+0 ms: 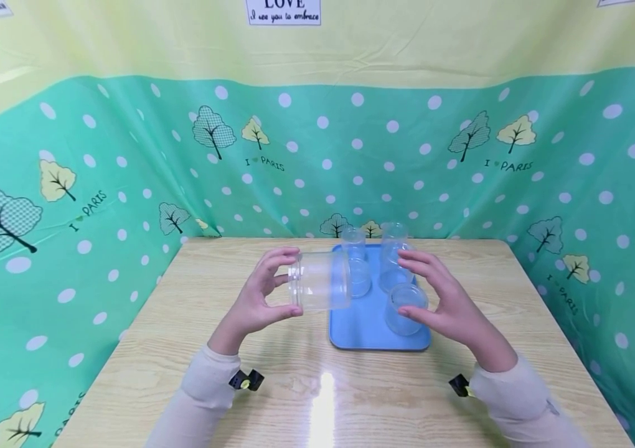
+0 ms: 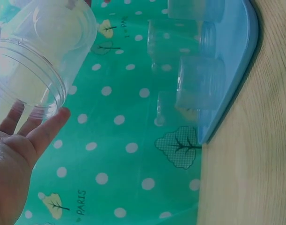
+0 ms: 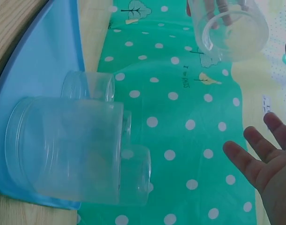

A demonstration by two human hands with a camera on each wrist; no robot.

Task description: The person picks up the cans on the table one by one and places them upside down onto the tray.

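My left hand (image 1: 253,298) grips a clear plastic jar (image 1: 322,281) by its ridged mouth, thumb on the near side and fingers on the far side. The jar lies sideways in the air, its base pointing right. My right hand (image 1: 454,308) is held up with fingers spread, and nothing is in it. In the right wrist view a gap separates these fingers (image 3: 243,157) from the held jar (image 3: 231,35). Below the right hand, a wide clear jar (image 1: 400,325) stands on a blue tray (image 1: 353,333). Its mouth side cannot be told for certain.
Several other clear jars stand farther back on the tray, among them one at the left (image 1: 359,280) and a tall back-left stack or jar (image 1: 353,239). The wooden table (image 1: 183,348) meets a green dotted curtain (image 1: 351,162) behind and at both sides.
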